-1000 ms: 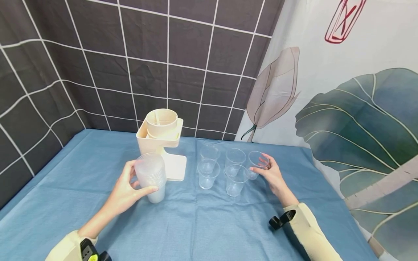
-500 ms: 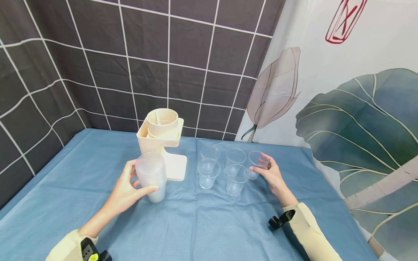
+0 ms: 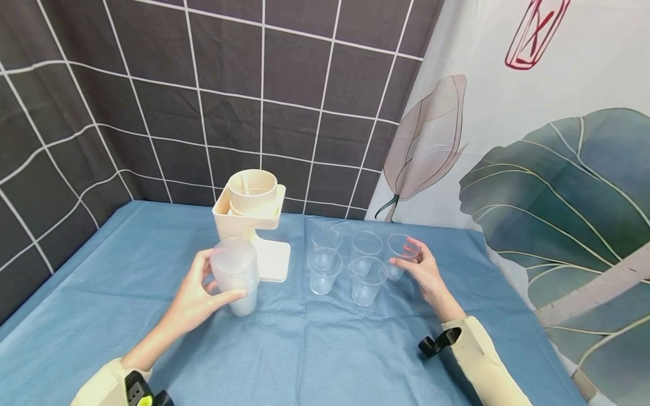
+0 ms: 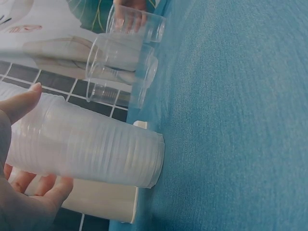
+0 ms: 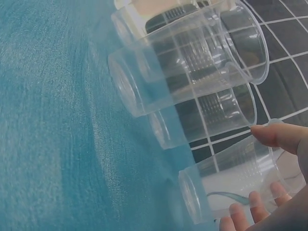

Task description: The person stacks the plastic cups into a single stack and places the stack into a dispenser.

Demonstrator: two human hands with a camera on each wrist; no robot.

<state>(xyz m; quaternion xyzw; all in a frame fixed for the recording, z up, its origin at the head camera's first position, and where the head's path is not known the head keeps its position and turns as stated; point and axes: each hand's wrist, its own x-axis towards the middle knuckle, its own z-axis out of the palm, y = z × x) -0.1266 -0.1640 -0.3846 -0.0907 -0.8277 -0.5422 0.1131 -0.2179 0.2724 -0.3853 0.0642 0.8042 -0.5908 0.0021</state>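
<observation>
My left hand (image 3: 200, 290) grips a tall stack of nested clear plastic cups (image 3: 237, 276), thumb on the near side and fingers behind. In the left wrist view the stack's base (image 4: 153, 161) is right at the blue cloth. My right hand (image 3: 424, 273) holds a single clear plastic cup (image 5: 226, 178) near its rim, thumb on one side and fingertips on the other. This cup stands upright at the right end of a group of clear cups. Left of it, two front cups (image 3: 324, 273) and two back cups (image 3: 367, 242) stand upright, close together.
Behind the stack stands a cream plastic holder (image 3: 223, 223) with a round cup-like container (image 3: 252, 189) on top and a flat base plate (image 3: 274, 260). Blue cloth (image 3: 284, 355) covers the table. A dark gridded curtain (image 3: 228, 124) and a leaf-printed white one hang behind.
My right hand and its cup have shifted very slightly away and to the right. My left hand stays on the stack, and the other cups have not moved.
</observation>
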